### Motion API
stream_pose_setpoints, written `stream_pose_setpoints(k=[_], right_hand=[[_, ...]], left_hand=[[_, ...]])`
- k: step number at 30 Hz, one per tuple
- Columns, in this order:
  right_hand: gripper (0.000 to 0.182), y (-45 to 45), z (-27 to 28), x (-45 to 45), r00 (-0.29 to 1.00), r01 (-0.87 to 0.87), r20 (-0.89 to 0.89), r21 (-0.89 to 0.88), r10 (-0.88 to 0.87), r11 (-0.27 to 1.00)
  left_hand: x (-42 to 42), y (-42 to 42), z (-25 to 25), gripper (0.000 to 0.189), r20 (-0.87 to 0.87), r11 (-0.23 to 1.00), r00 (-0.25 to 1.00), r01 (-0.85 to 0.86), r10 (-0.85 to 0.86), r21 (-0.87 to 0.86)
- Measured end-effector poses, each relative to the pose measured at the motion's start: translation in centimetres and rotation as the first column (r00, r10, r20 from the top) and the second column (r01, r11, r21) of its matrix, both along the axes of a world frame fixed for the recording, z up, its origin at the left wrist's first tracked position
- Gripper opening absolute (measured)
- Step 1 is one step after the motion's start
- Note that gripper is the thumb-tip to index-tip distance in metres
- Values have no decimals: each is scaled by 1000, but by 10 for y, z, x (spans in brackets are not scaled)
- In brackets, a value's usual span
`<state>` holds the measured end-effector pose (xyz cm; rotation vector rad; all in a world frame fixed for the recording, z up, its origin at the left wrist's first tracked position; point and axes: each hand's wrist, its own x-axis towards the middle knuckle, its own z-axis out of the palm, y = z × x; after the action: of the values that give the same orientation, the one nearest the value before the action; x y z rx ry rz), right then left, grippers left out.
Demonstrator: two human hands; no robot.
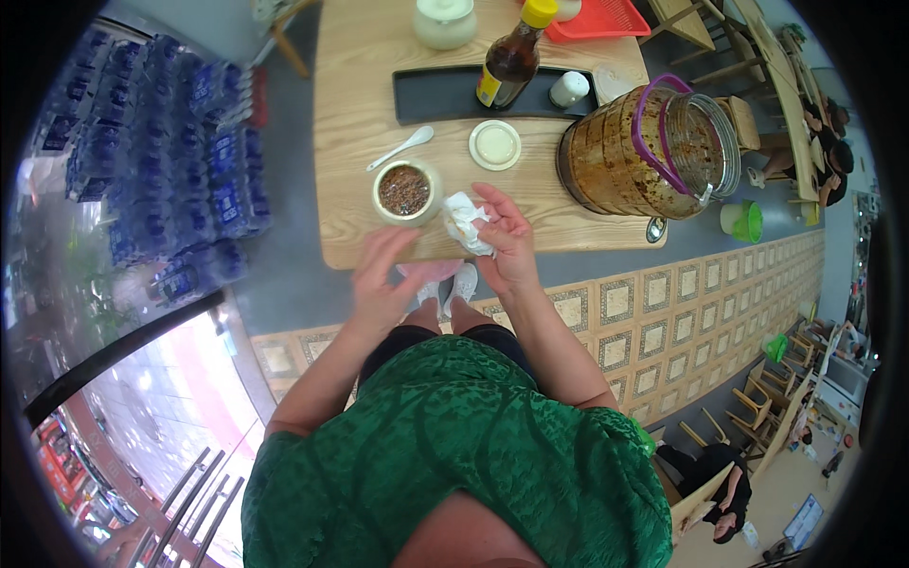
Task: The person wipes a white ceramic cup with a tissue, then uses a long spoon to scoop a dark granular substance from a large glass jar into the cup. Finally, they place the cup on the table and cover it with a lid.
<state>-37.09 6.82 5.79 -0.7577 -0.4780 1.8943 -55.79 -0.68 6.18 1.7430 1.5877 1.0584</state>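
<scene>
My right hand (508, 238) holds a crumpled white tissue (465, 221) with brown stains, over the near edge of the wooden table (540, 234). Just left of the tissue stands a pale ceramic jar (435, 186), uncovered and filled with dark reddish-brown chili seasoning (404, 189). My left hand (383, 277) is at the jar's near side, fingers apart and holding nothing; whether a fingertip touches the jar I cannot tell. Behind the jar lies a white spoon (401, 148). A round pale lid (495, 145) rests to the right of the spoon.
A large stained jar (600, 160) with a purple handle stands at right. Farther back, a black tray (433, 92) holds a yellow-capped sauce bottle (509, 64) and a white shaker (569, 89). Beyond are a lidded pot (445, 25) and red basket (603, 18). Bottled-water packs (163, 149) are stacked left.
</scene>
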Motion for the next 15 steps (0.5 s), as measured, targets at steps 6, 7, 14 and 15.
stream_pose_setpoints(k=[6, 7, 14, 15], right_hand=[[42, 1, 13, 11, 988, -126, -119, -196, 104, 973], [40, 2, 10, 11, 991, -116, -89, -234, 98, 965], [23, -2, 11, -1, 1000, 7, 30, -442, 7, 897], [23, -1, 16, -1, 999, 0, 46, -438, 22, 899]], left_hand=[[57, 22, 24, 63, 636, 994, 764, -68, 105, -83], [57, 23, 23, 63, 546, 997, 835, -67, 71, -27], [68, 25, 16, 56, -75, 936, 997, -9, 37, 353], [68, 26, 12, 57, -89, 935, 995, -11, 45, 355]])
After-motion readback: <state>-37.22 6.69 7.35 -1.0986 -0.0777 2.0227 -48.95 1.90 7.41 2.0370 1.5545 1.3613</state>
